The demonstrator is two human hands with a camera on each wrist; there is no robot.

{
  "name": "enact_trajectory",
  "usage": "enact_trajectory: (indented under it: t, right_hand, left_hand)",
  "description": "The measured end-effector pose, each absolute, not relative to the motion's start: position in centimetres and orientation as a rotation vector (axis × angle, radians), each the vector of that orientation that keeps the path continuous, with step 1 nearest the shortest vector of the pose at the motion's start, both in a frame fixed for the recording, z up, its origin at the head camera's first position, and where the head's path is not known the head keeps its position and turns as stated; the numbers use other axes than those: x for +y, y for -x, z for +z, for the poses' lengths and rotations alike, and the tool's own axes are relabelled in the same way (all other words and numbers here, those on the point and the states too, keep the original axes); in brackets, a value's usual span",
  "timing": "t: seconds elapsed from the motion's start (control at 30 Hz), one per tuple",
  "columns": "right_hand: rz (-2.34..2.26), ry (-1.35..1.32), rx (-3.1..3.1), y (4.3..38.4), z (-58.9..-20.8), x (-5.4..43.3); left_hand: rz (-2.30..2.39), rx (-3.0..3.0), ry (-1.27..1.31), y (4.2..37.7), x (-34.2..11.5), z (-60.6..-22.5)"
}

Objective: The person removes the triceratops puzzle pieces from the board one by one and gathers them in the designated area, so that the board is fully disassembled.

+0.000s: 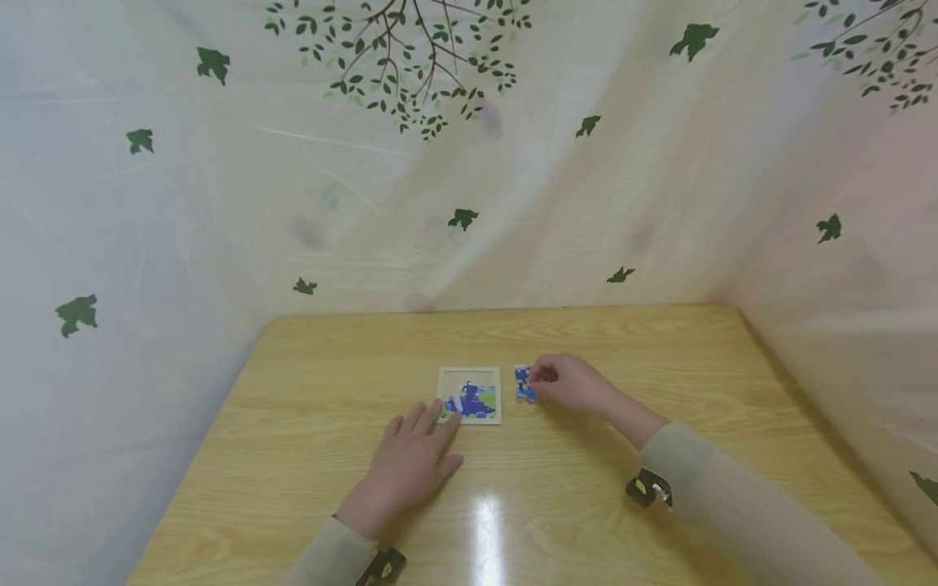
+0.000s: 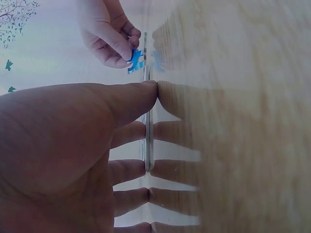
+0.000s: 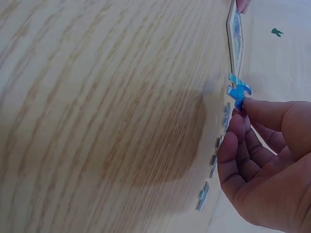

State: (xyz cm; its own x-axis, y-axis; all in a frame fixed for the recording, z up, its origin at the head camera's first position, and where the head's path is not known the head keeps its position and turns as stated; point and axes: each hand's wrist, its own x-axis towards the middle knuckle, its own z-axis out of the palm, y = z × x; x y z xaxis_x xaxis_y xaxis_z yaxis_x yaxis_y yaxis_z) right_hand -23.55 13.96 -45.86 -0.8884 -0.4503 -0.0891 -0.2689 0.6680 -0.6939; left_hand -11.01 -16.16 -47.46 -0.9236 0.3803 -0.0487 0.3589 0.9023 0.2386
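Observation:
A small puzzle tray (image 1: 501,397) with a pale frame lies on the table. Blue and green picture pieces (image 1: 472,402) cover its lower part, and its upper part shows bare backing. My left hand (image 1: 410,462) rests with spread, straight fingers at the tray's near left corner, a couple of fingertips over the frame. To the right of the tray, my right hand (image 1: 575,387) pinches a blue jigsaw piece (image 3: 239,92) between thumb and fingers, held up off the table. Beside that hand lie several loose jigsaw pieces (image 1: 523,381), partly hidden by its fingers.
The wooden table (image 1: 337,358) reaches back to a pale curtain (image 1: 366,203) printed with leaves and branches, which also hangs along both sides. Dark wrist cameras sit at both cuffs. A light reflection shows on the near tabletop.

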Motion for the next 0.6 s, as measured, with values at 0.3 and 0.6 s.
enact_trajectory:
  t: [0.3, 0.6]
  right_hand:
    - [-0.964, 0.553, 2.676, 23.8, -46.8, 13.8]
    - [-0.878, 0.587, 2.719, 23.9, -47.4, 13.6]
  left_hand:
    - [0.334, 2.969, -0.574, 11.1, -16.0, -47.3]
    - [0.328, 2.969, -0.57, 11.2, -16.0, -47.4]
